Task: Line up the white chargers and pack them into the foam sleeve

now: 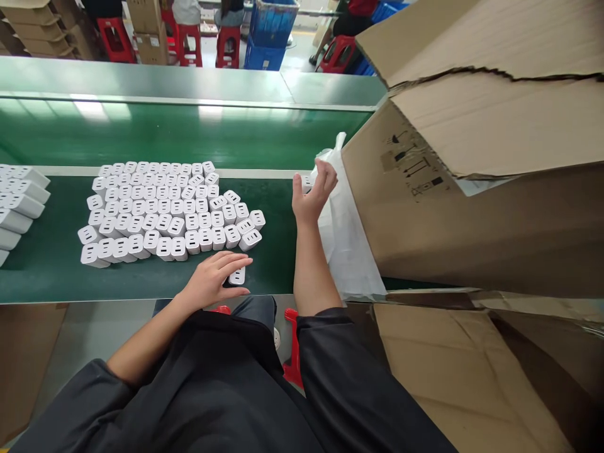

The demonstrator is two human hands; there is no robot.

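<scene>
Close to the belt's front edge, my left hand (214, 277) curves around a white charger block (237, 275), with the fingers above it and the thumb below. My right hand (312, 195) is raised farther right beside a white plastic bag (346, 233). Another white charger block (306, 182) shows between its thumb and curled fingers, partly hidden by them. Left of both hands, many charger blocks (151, 207) stand packed in uneven rows, their slotted ends facing up. Several blocks at the right end of the rows are tilted.
A large open cardboard box (425, 214) stands against the bag on the right, its flaps leaning over. More white blocks (19, 201) sit at the left edge of the green belt (47, 270). Another cardboard box (453, 371) is below. People sit on red stools (116, 39) beyond.
</scene>
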